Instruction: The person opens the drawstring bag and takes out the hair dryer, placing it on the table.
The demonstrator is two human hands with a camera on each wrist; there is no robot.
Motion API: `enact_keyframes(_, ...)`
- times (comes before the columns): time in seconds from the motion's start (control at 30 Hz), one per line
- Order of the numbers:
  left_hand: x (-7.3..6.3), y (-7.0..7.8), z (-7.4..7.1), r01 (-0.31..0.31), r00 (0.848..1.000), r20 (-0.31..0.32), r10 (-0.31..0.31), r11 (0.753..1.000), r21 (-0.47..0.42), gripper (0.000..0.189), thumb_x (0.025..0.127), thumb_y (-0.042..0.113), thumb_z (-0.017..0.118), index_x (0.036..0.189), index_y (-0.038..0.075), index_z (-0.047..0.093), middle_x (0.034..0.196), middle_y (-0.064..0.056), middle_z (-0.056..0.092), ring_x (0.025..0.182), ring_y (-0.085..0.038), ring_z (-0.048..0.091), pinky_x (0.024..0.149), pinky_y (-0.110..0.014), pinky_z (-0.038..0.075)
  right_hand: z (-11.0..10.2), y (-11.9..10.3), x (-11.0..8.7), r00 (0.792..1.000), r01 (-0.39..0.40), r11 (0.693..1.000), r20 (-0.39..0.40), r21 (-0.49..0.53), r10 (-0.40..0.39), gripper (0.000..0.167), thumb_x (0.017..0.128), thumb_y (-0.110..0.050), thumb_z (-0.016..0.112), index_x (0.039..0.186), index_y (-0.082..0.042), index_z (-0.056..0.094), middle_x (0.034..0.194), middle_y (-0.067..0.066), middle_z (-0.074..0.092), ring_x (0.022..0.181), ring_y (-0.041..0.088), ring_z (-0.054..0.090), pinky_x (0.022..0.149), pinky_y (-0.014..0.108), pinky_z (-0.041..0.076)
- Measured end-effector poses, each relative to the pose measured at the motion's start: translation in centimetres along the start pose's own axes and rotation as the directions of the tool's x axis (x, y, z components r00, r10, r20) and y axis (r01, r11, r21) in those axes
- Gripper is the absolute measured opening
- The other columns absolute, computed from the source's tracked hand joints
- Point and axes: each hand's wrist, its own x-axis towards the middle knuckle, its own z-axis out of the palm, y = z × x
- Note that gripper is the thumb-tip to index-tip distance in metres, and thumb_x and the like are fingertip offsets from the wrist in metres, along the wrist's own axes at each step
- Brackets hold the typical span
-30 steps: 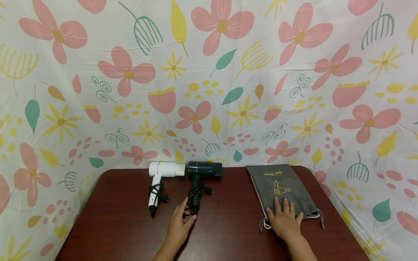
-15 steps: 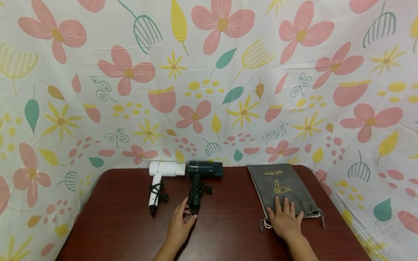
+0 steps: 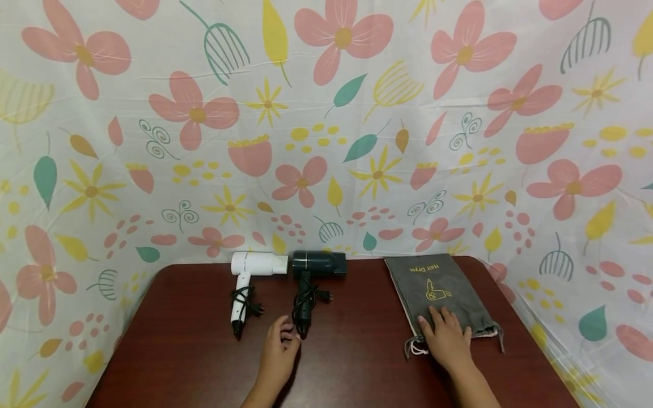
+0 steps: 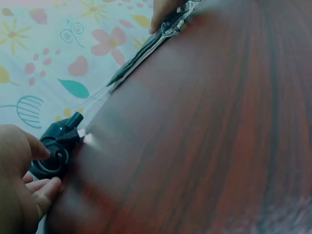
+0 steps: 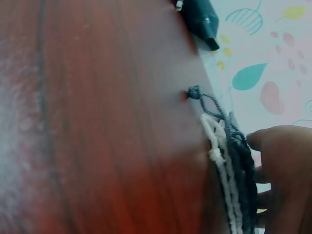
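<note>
A black hair dryer (image 3: 319, 264) lies at the back of the table, its cord wound round the handle. My left hand (image 3: 277, 354) is beside the lower end of that handle, fingers loosely bent, thumb tip right at the handle's end. To its left lies a white hair dryer (image 3: 259, 264), also wrapped in a black cord. On the right, my right hand (image 3: 449, 343) rests on the near part of a grey drawstring bag (image 3: 433, 277) printed "Hair Dryer". In the right wrist view, the bag's cords (image 5: 214, 141) hang at its edge, with the fingers (image 5: 263, 141) over it.
The dark red wooden table (image 3: 357, 362) has rounded far corners. A floral curtain (image 3: 326, 130) hangs right behind its far edge, close to both dryers and the bag, and also runs along the left and right sides.
My left hand has drawn slightly back from the black hair dryer's handle, its fingers bending more. My right hand's spread fingers have bent a little on the bag.
</note>
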Motion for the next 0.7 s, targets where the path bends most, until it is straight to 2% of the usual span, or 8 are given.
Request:
enact_keyframes(0.07, -0.2, 0.3, -0.2, -0.007, 0.999, -0.046, 0.007, 1.0, -0.007, 0.044, 0.095, 0.011, 0.066, 0.136, 0.005, 0.052, 0.115, -0.009, 0.059, 0.091, -0.012, 0.055, 0.071, -0.022, 0.049, -0.2, -0.2, -0.1, 0.997, 0.041, 0.999, -0.061, 0.017, -0.04, 0.073, 0.106, -0.055, 0.036, 0.153, 0.0, 0.037, 0.157, 0.033, 0.03, 0.145, 0.054, 0.023, 0.108, 0.08, 0.01)
enact_keyframes(0.17, -0.4, 0.8, -0.5, -0.023, 0.994, -0.109, 0.022, 1.0, -0.008, 0.033, 0.094, 0.008, 0.066, 0.126, 0.007, 0.058, 0.107, -0.006, 0.059, 0.086, -0.01, 0.054, 0.07, -0.022, 0.047, -0.4, -0.8, -0.4, 0.982, 0.115, 0.993, -0.154, 0.027, -0.109, 0.063, 0.106, -0.046, 0.044, 0.15, -0.001, 0.045, 0.151, 0.03, 0.041, 0.141, 0.051, 0.034, 0.109, 0.075, 0.02)
enact_keyframes(0.27, -0.3, 1.2, -0.8, -0.035, 0.99, -0.14, 0.034, 0.999, -0.006, 0.03, 0.095, 0.007, 0.066, 0.124, 0.008, 0.061, 0.105, -0.004, 0.06, 0.086, -0.01, 0.054, 0.069, -0.021, 0.047, -0.7, -1.7, -0.6, 0.961, 0.176, 0.984, -0.222, 0.038, -0.163, 0.054, 0.105, -0.039, 0.051, 0.146, -0.003, 0.051, 0.147, 0.028, 0.048, 0.137, 0.05, 0.041, 0.107, 0.072, 0.029)
enact_keyframes(0.37, -0.1, 1.6, -1.1, -0.041, 0.987, -0.155, 0.039, 0.999, -0.008, 0.03, 0.095, 0.009, 0.065, 0.125, 0.01, 0.063, 0.105, -0.003, 0.062, 0.087, -0.01, 0.055, 0.07, -0.022, 0.047, -1.0, -2.6, -0.8, 0.943, 0.223, 0.973, -0.266, 0.061, -0.2, 0.049, 0.105, -0.035, 0.054, 0.143, -0.005, 0.056, 0.146, 0.027, 0.051, 0.135, 0.049, 0.044, 0.106, 0.07, 0.034)
enact_keyframes(0.5, 0.0, 2.3, -1.6, -0.054, 0.986, -0.157, 0.051, 0.998, -0.014, 0.031, 0.096, 0.012, 0.065, 0.127, 0.013, 0.064, 0.105, -0.001, 0.063, 0.089, -0.01, 0.058, 0.072, -0.022, 0.048, -1.3, -3.5, -1.0, 0.926, 0.283, 0.955, -0.285, 0.088, -0.248, 0.047, 0.104, -0.034, 0.055, 0.142, -0.006, 0.057, 0.145, 0.025, 0.052, 0.134, 0.048, 0.046, 0.106, 0.068, 0.036)
enact_keyframes(0.7, 0.3, 3.4, -2.4, -0.119, 0.977, -0.177, 0.116, 0.993, -0.008, 0.031, 0.097, 0.015, 0.066, 0.128, 0.019, 0.065, 0.11, 0.002, 0.065, 0.096, -0.01, 0.062, 0.079, -0.022, 0.05, -1.5, -4.8, -1.2, 0.91, 0.337, 0.934, -0.296, 0.122, -0.289, 0.049, 0.105, -0.038, 0.054, 0.144, -0.008, 0.056, 0.147, 0.022, 0.052, 0.136, 0.046, 0.045, 0.106, 0.068, 0.036)
